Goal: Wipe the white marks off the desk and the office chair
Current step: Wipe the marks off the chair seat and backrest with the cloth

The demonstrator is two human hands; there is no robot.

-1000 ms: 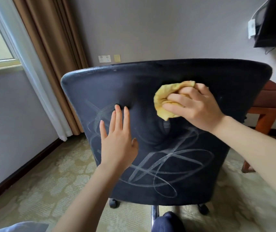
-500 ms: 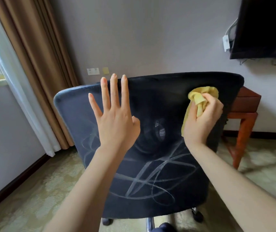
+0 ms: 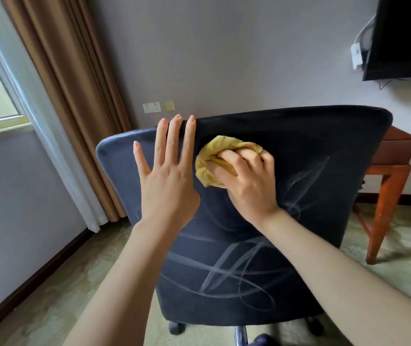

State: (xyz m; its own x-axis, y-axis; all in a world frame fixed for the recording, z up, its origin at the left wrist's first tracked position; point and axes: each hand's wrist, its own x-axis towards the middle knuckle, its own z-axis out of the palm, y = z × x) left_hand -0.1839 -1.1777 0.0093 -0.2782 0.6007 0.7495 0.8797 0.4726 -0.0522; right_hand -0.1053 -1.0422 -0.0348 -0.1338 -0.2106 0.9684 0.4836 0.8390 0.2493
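The dark office chair (image 3: 319, 146) shows its backrest to me. White looping marks (image 3: 227, 273) cross its lower half, and fainter streaks (image 3: 304, 178) run up its right side. My right hand (image 3: 247, 181) grips a bunched yellow cloth (image 3: 212, 158) and presses it on the upper middle of the backrest. My left hand (image 3: 167, 178) is flat with straight, spread fingers against the upper left of the backrest, fingertips at its top edge.
A reddish wooden desk (image 3: 389, 156) stands behind the chair at the right. A dark screen (image 3: 404, 36) hangs on the wall above it. Brown curtains (image 3: 69, 96) and a window fill the left. Chair casters (image 3: 175, 328) rest on patterned carpet.
My right hand has slid the cloth from the backrest's upper right edge leftward to the upper middle. My left hand stays spread near the top left.
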